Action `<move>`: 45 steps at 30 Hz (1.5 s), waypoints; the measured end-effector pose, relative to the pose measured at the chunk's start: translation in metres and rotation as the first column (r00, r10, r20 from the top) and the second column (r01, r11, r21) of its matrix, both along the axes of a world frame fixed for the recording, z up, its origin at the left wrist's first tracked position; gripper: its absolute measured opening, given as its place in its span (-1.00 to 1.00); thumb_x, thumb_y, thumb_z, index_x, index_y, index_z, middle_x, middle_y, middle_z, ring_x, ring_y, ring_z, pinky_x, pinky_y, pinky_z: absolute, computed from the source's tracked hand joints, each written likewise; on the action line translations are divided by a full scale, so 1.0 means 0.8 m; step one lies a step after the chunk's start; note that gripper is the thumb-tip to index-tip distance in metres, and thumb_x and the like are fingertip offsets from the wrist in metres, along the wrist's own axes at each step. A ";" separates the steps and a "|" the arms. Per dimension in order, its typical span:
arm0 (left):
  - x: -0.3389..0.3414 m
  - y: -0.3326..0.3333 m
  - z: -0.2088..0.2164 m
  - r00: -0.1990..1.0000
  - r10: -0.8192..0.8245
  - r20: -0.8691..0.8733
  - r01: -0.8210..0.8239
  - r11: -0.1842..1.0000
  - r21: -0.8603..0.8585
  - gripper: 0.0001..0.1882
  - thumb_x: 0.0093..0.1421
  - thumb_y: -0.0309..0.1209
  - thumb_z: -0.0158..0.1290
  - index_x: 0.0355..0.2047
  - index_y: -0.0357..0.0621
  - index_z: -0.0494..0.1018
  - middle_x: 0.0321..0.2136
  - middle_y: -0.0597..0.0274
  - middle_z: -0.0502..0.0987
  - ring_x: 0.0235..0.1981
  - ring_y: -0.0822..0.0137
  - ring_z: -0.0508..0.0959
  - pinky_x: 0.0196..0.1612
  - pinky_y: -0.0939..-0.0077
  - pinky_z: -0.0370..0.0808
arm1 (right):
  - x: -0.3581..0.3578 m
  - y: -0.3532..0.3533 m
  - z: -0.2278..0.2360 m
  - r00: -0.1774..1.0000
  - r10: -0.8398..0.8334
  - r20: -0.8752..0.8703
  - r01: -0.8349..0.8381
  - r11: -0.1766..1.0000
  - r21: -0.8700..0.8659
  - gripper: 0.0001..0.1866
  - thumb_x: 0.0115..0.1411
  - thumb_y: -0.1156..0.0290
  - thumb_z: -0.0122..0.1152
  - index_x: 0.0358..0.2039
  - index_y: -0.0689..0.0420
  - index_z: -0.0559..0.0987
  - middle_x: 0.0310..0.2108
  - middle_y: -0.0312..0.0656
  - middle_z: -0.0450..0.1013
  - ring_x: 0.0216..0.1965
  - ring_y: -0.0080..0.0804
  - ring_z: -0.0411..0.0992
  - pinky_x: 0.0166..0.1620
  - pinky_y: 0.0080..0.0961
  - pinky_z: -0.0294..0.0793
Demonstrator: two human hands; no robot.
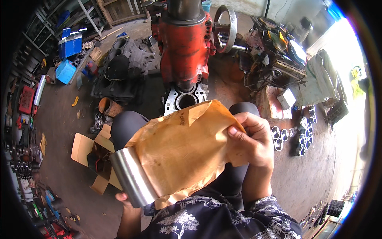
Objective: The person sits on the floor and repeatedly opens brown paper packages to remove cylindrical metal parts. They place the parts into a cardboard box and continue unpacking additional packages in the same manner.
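Note:
A shiny metal cylinder sleeve [131, 177] sticks out of the lower left end of a brown paper wrapper [187, 147]. My left hand [124, 198] is under the sleeve's bare end and grips it; only a few fingers show. My right hand [250, 137] clutches the crumpled upper right part of the paper. Both are held above my lap, over my dark trousers.
An open cardboard box [89, 153] lies on the floor to my left. Ahead stands a red machine [185, 44] with a handwheel over an engine block [185, 99]. More shiny sleeves [280, 137] lie at the right. Tools and parts crowd the left edge.

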State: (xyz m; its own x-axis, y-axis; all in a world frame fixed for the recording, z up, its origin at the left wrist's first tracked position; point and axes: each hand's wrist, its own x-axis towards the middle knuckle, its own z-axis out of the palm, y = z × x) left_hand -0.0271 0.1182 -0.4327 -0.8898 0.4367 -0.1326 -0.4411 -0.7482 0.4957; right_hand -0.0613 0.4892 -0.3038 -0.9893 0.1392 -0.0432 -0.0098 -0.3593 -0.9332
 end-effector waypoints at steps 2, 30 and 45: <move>0.001 -0.010 0.003 1.000 0.007 0.016 -0.008 0.999 0.052 0.08 -0.08 -0.05 0.26 0.42 -0.09 0.06 0.29 0.01 0.31 0.29 0.04 0.34 0.35 0.03 0.30 | 0.003 -0.005 -0.002 1.000 0.008 0.015 -0.007 0.999 -0.037 -0.92 0.26 0.59 0.26 -0.25 0.31 0.60 -0.31 -0.22 0.59 -0.29 -0.60 0.52 -0.18 -0.65 0.49; 0.005 -0.101 -0.028 0.889 0.398 0.226 -0.357 0.913 -0.199 -0.29 0.22 -0.07 0.10 0.32 -0.08 0.23 0.22 0.00 0.37 0.11 -0.03 0.49 0.01 0.09 0.55 | -0.029 0.003 -0.043 0.999 -0.025 0.032 0.018 0.981 0.192 -0.93 0.31 0.51 0.25 -0.24 0.22 0.59 -0.34 -0.39 0.53 -0.30 -0.72 0.41 -0.21 -0.71 0.40; -0.096 -0.153 -0.080 0.871 0.481 -0.096 -0.328 0.425 -0.844 -0.45 0.18 -0.35 0.21 0.18 0.00 0.32 0.00 0.29 0.48 -0.12 0.47 0.50 -0.33 0.55 0.40 | -0.004 0.053 -0.069 0.983 -0.144 0.115 0.116 0.968 0.224 -0.82 0.33 0.44 0.24 -0.12 0.26 0.58 -0.28 -0.32 0.57 -0.26 -0.67 0.47 -0.17 -0.68 0.46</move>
